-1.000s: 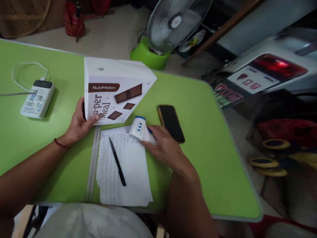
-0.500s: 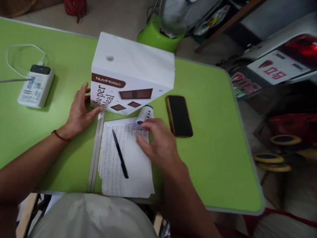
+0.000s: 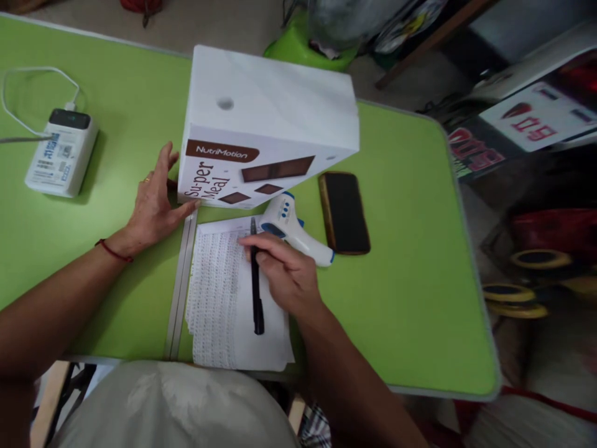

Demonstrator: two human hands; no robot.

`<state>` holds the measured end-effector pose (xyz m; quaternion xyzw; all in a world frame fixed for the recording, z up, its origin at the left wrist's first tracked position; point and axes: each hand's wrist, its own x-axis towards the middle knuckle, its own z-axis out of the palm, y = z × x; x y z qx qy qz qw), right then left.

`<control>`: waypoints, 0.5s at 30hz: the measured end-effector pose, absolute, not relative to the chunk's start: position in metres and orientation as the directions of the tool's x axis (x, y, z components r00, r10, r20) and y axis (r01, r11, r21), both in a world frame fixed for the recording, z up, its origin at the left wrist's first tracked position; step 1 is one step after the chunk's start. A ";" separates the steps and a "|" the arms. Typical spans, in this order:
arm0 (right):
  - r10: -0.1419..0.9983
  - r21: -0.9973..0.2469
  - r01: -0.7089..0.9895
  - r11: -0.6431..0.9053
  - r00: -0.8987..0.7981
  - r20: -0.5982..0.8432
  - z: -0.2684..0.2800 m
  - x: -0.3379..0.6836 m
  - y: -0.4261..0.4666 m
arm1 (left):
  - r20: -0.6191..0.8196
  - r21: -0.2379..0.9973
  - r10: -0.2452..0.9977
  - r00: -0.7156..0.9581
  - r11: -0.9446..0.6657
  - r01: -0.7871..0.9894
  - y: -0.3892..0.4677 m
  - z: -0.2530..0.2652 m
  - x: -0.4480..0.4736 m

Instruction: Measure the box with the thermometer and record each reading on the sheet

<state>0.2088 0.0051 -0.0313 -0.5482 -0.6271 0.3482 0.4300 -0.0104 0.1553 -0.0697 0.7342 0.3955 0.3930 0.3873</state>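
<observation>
My right hand (image 3: 291, 274) pinches a black pen (image 3: 256, 286) between thumb and fingers, above sheets of paper (image 3: 228, 339) whose left part is covered in rows of small marks. At the lower left corner of a white NutriMotion box (image 3: 275, 106), my left hand (image 3: 153, 202) grips it, thumb on the printed front and fingers round the side, partly hidden. A white and blue infrared thermometer (image 3: 298, 233) lies between the box and my right hand, its head near the paper's top edge.
On the green table (image 3: 410, 298) a dark phone (image 3: 345, 213) in a brown case lies right of the thermometer. A white power bank (image 3: 63, 155) with a cable (image 3: 40, 70) sits at the left. A green fan base (image 3: 308, 46) stands beyond the far edge.
My right hand has come away from the thermometer and picked up the pen from the paper. The thermometer is now more fully visible. The box has shifted slightly, with my left hand still on it.
</observation>
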 end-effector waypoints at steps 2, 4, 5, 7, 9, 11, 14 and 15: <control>0.987 -0.957 0.249 0.151 0.016 0.160 -0.034 0.209 0.004 | 0.295 0.844 0.878 0.377 -0.424 0.328 0.154 -0.070 -0.011; 0.979 -0.970 0.158 0.185 0.054 0.195 -0.038 0.206 0.002 | 0.319 0.790 0.872 0.372 -0.462 0.404 0.152 -0.071 -0.011; 0.974 -0.970 0.151 0.192 0.091 0.206 -0.041 0.204 0.001 | 0.322 0.761 0.869 0.376 -0.474 0.443 0.149 -0.072 -0.012; 0.965 -0.971 0.183 0.155 0.182 0.188 -0.047 0.200 0.000 | 0.311 0.700 0.863 0.397 -0.491 0.519 0.144 -0.073 -0.013; 0.959 -0.974 0.211 0.079 0.252 0.133 -0.052 0.196 0.001 | 0.284 0.646 0.861 0.423 -0.498 0.579 0.138 -0.072 -0.013; 0.956 -0.976 0.212 0.046 0.274 0.105 -0.055 0.193 0.003 | 0.252 0.605 0.860 0.444 -0.498 0.621 0.133 -0.072 -0.013; 0.950 -0.977 0.209 0.046 0.294 0.108 -0.058 0.189 0.009 | 0.224 0.583 0.862 0.456 -0.493 0.646 0.130 -0.072 -0.012; 0.946 -0.978 0.204 0.038 0.308 0.101 -0.058 0.187 0.011 | 0.222 0.587 0.863 0.453 -0.490 0.645 0.130 -0.072 -0.012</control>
